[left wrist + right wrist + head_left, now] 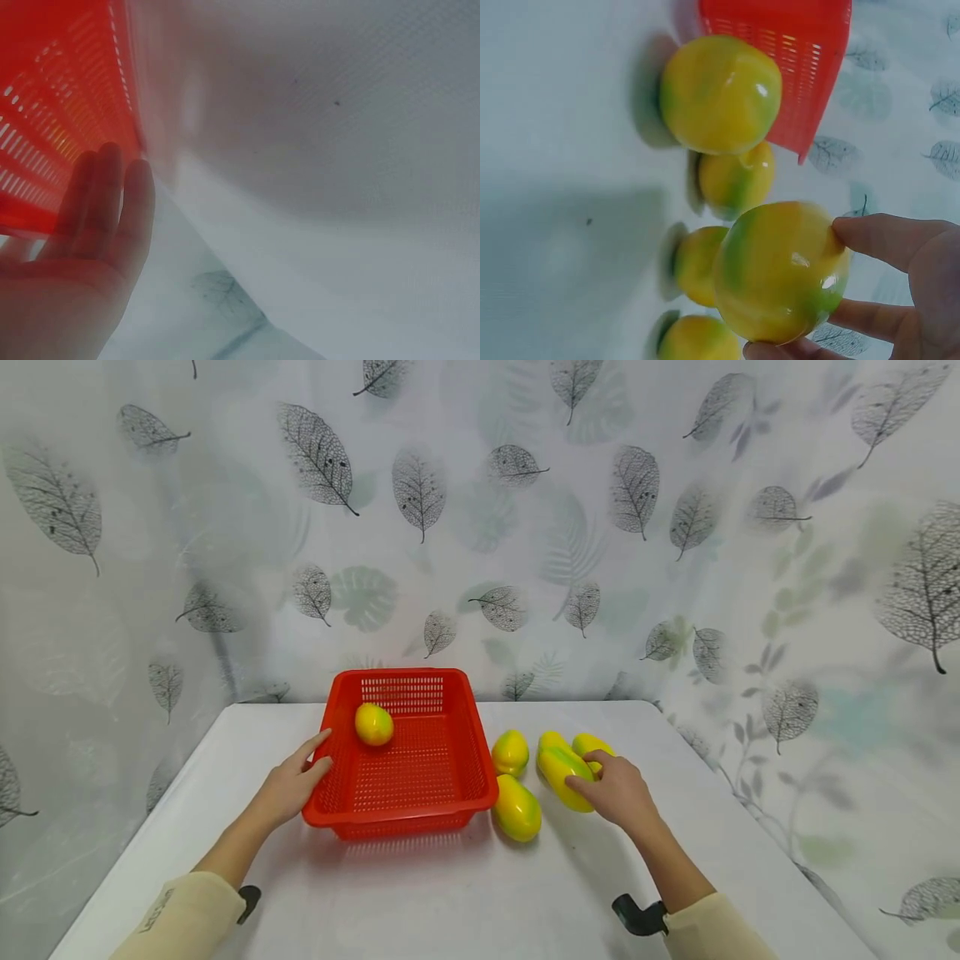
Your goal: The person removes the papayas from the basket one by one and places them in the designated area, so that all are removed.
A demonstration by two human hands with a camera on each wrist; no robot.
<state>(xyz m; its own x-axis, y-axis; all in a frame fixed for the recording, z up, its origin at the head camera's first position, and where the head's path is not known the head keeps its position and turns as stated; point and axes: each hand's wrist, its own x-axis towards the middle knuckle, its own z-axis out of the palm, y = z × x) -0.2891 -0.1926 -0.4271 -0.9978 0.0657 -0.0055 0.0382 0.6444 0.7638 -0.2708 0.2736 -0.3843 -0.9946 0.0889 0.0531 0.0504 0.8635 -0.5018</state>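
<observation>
My right hand [621,792] pinches a yellow-green mango [564,777] between thumb and fingers. In the right wrist view this mango [780,274] is held up close to the camera. Two more mangoes lie just behind it, one at its left [551,739] and one at its right [591,745], partly covered. My left hand [288,789] holds the left rim of a red plastic basket [412,817]. Its thumb lies over the rim, and in the left wrist view the fingers [97,199] stretch along the outer wall. One mango [373,725] sits inside, towards the back left.
Beside the basket's right wall lie a rear mango [511,753] and a larger front mango [517,810]. Everything stands on a white-covered table [450,902]. A leaf-patterned curtain [480,543] hangs behind the table and along its sides.
</observation>
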